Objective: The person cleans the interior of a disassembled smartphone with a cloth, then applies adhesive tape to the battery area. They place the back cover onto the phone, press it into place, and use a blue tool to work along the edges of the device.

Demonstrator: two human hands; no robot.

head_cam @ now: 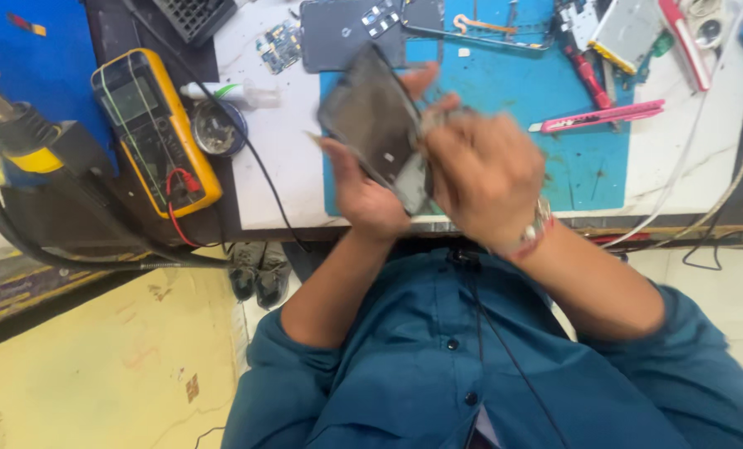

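A: Where does the work stand?

B: The person holds a dark, flat, rectangular phone body (371,116) up over the near edge of the teal rubber work mat (588,166). The left hand (367,195) is closed around its lower edge from beneath; the right hand (484,170) is curled over its right side, blurred, and whether it pinches a tool or only the phone cannot be told.

A: Done or not?

B: Judging by the bench, the phone is already opened: a dark grey back panel (342,33) and a small blue circuit board (280,46) lie apart on the white tabletop (280,158). Putting it together looks left to do.

A: Any packages or labels?

B: None readable. A white tube with a green band (226,91) lies beside a round dark tin (216,129). A yellow-cased multimeter (155,129) sits at the left, a pink utility knife (600,116) on the mat.
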